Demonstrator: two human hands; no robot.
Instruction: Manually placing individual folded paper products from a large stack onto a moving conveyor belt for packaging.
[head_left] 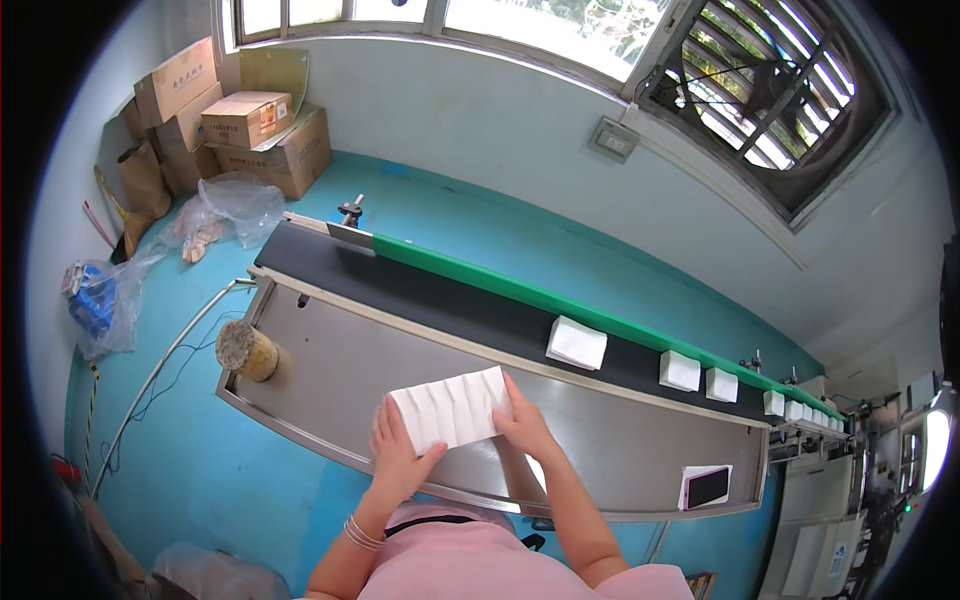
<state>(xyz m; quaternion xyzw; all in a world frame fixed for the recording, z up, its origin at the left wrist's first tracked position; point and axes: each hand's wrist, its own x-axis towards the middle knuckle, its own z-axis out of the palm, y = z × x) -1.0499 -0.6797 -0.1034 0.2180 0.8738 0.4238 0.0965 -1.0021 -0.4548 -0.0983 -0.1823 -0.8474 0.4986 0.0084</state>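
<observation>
A row of several white folded paper napkin stacks [450, 408], pressed side by side into one block, is held over the steel worktable. My left hand [398, 458] closes on the block's left end, its thumb along the near edge. At the right end, my right hand [524, 424] grips with the thumb in front and fingers up the side. Beyond my hands runs a black conveyor belt [450, 312] with a green side rail [480, 278]. On it lie separate white napkin stacks, the closest being a thick one [577, 345], then two smaller ones [680, 371] farther right.
A worn yellowish cylinder [248, 350] stands at the left end of the steel table [325, 375]. A phone [707, 487] rests on white paper near the right end. Cardboard boxes [265, 150] and plastic bags [240, 205] are piled at the back left. Machinery [815, 500] stands far right.
</observation>
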